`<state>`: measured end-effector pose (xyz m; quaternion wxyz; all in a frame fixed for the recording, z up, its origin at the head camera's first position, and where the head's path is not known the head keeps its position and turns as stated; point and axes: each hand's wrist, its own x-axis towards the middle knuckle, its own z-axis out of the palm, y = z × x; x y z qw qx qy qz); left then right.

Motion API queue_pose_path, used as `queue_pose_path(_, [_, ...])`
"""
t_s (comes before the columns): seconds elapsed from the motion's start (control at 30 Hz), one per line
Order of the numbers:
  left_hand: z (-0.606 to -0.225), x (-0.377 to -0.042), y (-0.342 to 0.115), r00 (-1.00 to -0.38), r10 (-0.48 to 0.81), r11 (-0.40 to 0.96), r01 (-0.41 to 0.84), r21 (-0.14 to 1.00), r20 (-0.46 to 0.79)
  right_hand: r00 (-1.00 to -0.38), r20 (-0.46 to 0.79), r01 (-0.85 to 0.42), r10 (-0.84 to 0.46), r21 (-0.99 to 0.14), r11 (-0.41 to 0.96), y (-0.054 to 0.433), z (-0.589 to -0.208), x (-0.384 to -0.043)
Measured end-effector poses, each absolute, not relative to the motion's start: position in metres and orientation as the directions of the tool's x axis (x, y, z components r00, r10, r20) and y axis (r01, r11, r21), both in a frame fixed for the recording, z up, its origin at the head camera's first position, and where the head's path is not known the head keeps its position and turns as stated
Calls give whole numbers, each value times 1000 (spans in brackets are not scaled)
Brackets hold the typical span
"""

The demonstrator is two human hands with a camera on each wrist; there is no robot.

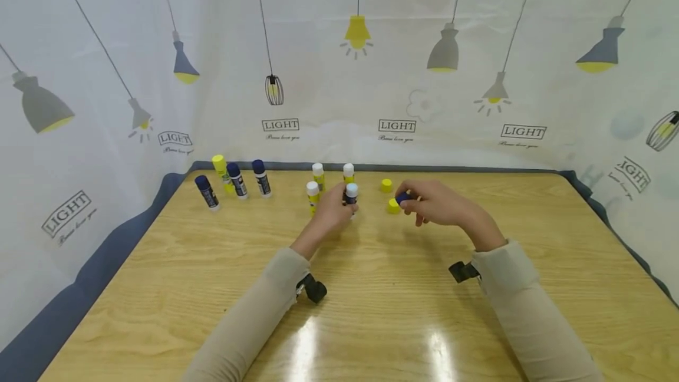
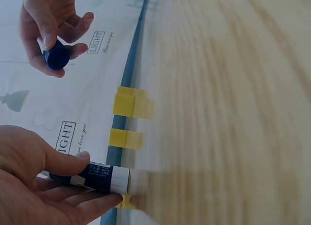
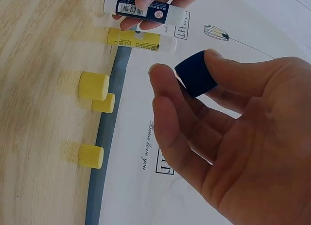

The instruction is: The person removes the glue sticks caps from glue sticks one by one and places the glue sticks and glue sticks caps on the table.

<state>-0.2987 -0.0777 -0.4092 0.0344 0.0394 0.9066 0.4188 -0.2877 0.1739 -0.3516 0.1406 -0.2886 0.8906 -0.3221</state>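
Found, in the head view with the left hand [image 1: 333,212] taken as clock centre: clamped in its grip, between thumb and fingers, an uncapped navy glue stick [image 2: 99,177], roughly upright at the centre; at 3 o'clock, pinched in the grip of the right hand [image 1: 437,202], a navy cap [image 3: 196,74], well apart from the stick. Cannot tell whether cap going on or coming off. Recommended for good handling: hold the stick upright by its label, over the surface [image 1: 382,282], without pressing on the pale top; pinch the cap lightly by its sides, in line with the stick; pass wide of the loose yellow caps [image 1: 393,206] at 2 and 3 o'clock, judged easy to knock. Counted: glue sticks, eight in all, namely one uncapped navy in hand, three uncapped yellow glue sticks [image 1: 313,198] at 10, 11 and between 12 and 1 o'clock, and, between 9 and 10 o'clock, three capped navy glue sticks [image 1: 237,181] with one capped yellow glue stick [image 1: 220,164]; loose caps, one navy and three yellow by the right wrist view, only two of the yellow visible from the head.
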Motion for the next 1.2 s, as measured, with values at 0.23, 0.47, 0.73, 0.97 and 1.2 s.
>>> queue_pose_path(0.23, [-409,-298,-81,-994,103,661,39,750,-39,-800,-72,-407,-595,-665,627,174,-354,-288])
queue_pose_path(0.47, [-401,-295,-86,-993,78,746,-1,666,-90,-794,-75,-413,-603,-661,627,173,-355,-289])
queue_pose_path(0.73, [-391,-291,-87,-989,73,842,-9,540,-131,-790,-69,-420,-609,-663,620,171,-356,-287])
queue_pose_path(0.97, [-379,-278,-89,-970,97,849,-36,527,-222,-814,-73,-388,-576,-670,633,177,-356,-290])
queue_pose_path(1.2, [-359,-268,-100,-884,262,868,41,496,-386,-858,-42,-342,-512,-698,630,190,-360,-300])
